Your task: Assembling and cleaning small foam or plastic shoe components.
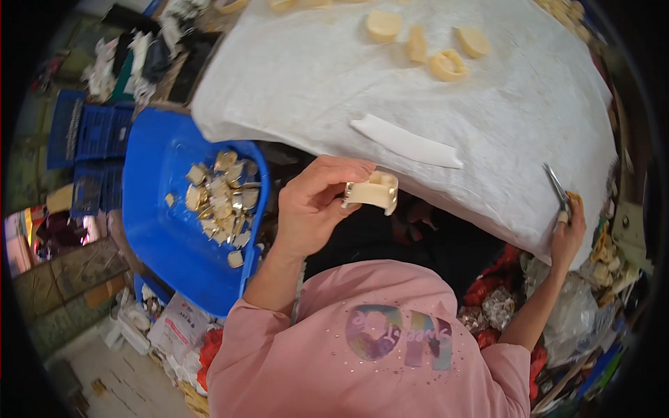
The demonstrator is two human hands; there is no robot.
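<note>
My left hand (313,202) is raised just off the table's front edge, its thumb and fingers pinching a curved cream piece (373,191) with shiny metal-looking ends. What kind of part this is I cannot make out. Out at the right side of the table, my right hand (570,233) has its fingers round the handles of a pair of scissors (555,184), blades pointing away from me. Between the hands, a curved white strip (405,141) lies on the white cloth. Further back sit several pale yellow pieces (448,65), some flat and rounded, one ring-like.
A white cloth (279,83) covers the table. At my left stands a blue tub (150,202) with a heap of shiny metal and cream pieces (223,198). Blue crates (97,132) are beyond it. Plastic bags (571,313) crowd the floor at right.
</note>
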